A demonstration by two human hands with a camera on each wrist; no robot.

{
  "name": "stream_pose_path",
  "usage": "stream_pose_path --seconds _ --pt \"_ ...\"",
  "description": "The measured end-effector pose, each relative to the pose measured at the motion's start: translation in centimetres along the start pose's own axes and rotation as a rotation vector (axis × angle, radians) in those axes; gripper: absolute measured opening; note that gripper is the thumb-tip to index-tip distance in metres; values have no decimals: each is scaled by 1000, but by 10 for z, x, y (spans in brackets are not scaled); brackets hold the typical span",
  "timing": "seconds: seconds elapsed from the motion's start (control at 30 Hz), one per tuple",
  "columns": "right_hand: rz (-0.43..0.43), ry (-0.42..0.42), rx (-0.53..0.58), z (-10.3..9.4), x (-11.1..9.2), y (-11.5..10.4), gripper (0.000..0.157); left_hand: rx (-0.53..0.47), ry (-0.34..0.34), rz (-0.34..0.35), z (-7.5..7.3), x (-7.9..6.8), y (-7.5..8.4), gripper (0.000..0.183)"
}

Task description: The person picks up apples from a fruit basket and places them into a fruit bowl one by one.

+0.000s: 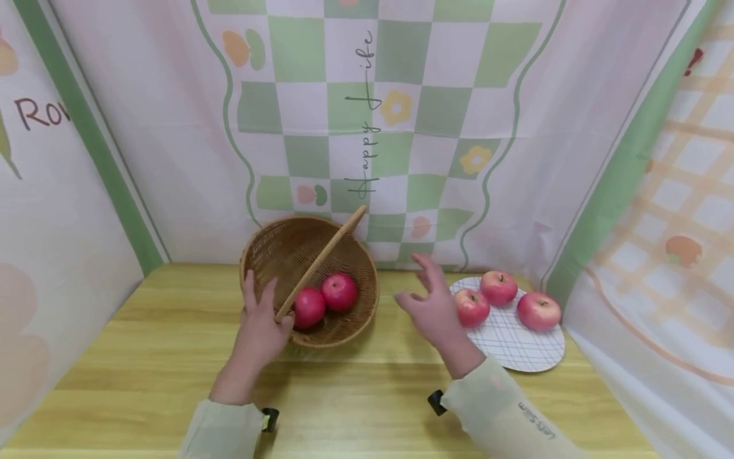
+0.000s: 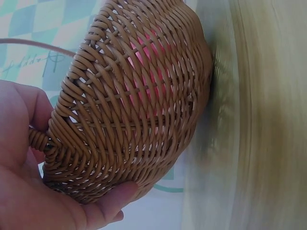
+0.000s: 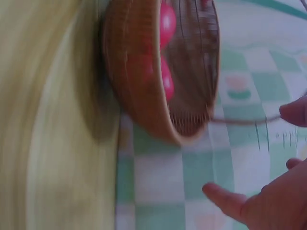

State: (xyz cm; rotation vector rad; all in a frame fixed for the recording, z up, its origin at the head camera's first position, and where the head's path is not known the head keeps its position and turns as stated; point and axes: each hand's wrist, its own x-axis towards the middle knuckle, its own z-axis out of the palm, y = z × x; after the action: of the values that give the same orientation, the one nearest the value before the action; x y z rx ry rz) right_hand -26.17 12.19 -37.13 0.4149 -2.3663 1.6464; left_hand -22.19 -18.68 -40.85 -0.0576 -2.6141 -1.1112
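Note:
A brown wicker basket [image 1: 287,248] with a thin arched handle [image 1: 321,258] stands near the back curtain. Two red apples [image 1: 339,292] lie inside it, and their red shows through the weave in the left wrist view. My left hand [image 1: 260,331] grips the basket's near-left rim at the foot of the handle, with fingers spread along the outer wall. Between basket and plate, my right hand [image 1: 432,312] hovers with fingers parted, holding nothing. Three pink-red apples [image 1: 539,312] sit on a white checked plate [image 1: 516,350] to its right.
The wood-grain table [image 1: 344,408] runs back to a green-and-white checked curtain [image 1: 401,57]. Printed cloth hangs on the left and right sides. A dark wrist strap piece [image 1: 437,403] shows by the right sleeve.

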Motion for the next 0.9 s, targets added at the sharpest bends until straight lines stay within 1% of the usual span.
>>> stream_pose_path --seconds 0.27,0.33,0.43,0.53,0.63,0.73,0.83,0.9 --pt "-43 -120 130 62 -2 -2 82 0 -4 -7 1 2 0 76" --pt "-52 -163 165 76 -1 -2 82 -2 -9 -9 1 2 0 76" --pt "-57 -229 166 94 2 -1 83 4 -22 -8 0 1 1 77" --pt "-58 -291 124 108 4 1 84 15 -35 -1 1 1 3 78" --pt "-59 -322 33 116 6 4 87 24 -41 8 1 0 4 78" --pt "-55 -341 -62 120 7 5 91 33 -41 18 1 0 7 78" --pt "-65 -380 -128 123 10 6 95 51 -40 30 0 -1 10 79" --pt "-92 -413 -160 125 13 7 97 68 -36 49 -1 -2 13 79"
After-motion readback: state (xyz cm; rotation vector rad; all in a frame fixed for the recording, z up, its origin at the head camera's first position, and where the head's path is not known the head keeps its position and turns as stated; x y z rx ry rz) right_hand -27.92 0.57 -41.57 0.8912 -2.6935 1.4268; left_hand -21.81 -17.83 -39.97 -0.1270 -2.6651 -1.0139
